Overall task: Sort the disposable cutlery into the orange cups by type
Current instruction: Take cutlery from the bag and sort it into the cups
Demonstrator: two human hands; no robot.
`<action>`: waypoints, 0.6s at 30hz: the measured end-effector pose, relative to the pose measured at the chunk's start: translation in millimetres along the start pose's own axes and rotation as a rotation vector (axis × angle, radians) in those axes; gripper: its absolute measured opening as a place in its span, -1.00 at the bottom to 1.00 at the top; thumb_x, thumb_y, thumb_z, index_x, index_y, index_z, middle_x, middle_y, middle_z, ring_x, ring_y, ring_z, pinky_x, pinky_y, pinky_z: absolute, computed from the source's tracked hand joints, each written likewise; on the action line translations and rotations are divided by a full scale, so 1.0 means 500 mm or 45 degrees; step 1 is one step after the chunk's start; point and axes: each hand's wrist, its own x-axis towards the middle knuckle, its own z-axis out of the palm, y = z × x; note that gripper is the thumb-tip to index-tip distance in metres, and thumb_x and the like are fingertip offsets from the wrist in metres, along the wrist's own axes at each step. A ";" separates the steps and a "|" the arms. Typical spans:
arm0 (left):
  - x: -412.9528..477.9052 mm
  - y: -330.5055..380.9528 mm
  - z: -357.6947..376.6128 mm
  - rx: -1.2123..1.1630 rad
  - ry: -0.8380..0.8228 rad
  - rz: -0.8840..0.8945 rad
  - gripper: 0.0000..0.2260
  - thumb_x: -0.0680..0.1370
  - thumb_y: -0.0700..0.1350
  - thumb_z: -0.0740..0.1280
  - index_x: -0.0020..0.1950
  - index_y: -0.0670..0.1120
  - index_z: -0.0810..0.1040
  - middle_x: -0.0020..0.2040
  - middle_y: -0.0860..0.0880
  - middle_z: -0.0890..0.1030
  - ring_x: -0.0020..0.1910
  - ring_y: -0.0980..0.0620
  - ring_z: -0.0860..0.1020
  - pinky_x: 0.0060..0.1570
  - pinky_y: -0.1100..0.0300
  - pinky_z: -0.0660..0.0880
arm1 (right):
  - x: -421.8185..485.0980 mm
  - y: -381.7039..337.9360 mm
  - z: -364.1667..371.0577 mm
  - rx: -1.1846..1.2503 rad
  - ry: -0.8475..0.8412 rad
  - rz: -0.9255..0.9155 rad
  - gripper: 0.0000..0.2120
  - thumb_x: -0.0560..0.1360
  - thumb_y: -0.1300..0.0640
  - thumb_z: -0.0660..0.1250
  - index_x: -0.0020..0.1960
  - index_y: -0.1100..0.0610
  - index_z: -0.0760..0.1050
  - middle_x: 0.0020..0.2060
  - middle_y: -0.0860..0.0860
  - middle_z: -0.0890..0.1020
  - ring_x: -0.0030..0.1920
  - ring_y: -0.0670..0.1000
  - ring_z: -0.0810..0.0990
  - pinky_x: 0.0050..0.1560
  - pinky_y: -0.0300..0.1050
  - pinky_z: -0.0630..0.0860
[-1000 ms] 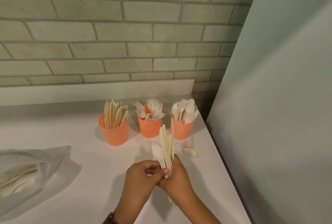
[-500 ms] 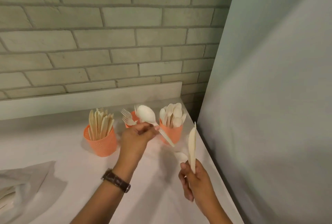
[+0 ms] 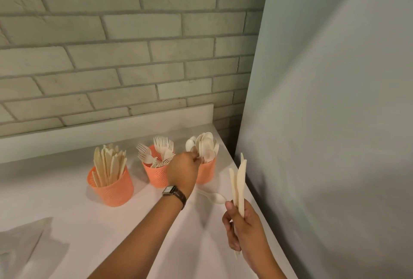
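On the head camera I see my left hand pinching a spoon at the rightmost orange cup, my right hand gripping knives upright, and a loose spoon on the counter between them.

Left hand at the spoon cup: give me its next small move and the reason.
Probably let go. The left hand pinches a spoon at the rim of the rightmost orange cup, which holds only spoons, so releasing should seat it there. The right hand holds knives.
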 end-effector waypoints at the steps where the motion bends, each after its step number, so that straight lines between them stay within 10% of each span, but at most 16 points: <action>1: 0.003 -0.004 -0.001 -0.050 -0.030 -0.010 -0.79 0.52 -0.06 0.28 -0.16 -0.13 0.65 -0.30 -0.15 0.66 -0.30 -0.12 0.61 -0.30 0.10 0.47 | 0.000 -0.001 -0.001 0.011 -0.001 0.009 -0.80 0.55 0.05 0.24 -0.08 0.19 0.37 -0.44 0.10 0.43 -0.66 -0.06 0.21 -0.59 -0.33 0.17; 11: -0.103 -0.053 0.004 -0.219 0.035 0.180 -0.87 0.46 -0.18 0.36 -0.03 0.00 0.61 -0.05 0.07 0.60 -0.33 0.13 0.49 -0.18 0.22 0.46 | 0.010 0.013 -0.019 0.117 -0.033 0.047 -0.76 0.58 0.03 0.18 0.01 0.21 0.44 -0.38 0.08 0.46 -0.64 -0.07 0.16 -0.57 -0.33 0.13; 18: -0.092 -0.105 0.102 0.204 -0.419 0.317 -0.60 0.53 -0.27 0.15 0.33 0.02 0.46 0.31 0.01 0.48 0.26 -0.03 0.40 0.22 0.19 0.38 | 0.005 0.016 -0.023 0.204 -0.046 0.106 -0.84 0.60 0.05 0.14 0.03 0.15 0.36 -0.39 0.08 0.49 -0.65 -0.07 0.14 -0.55 -0.36 0.09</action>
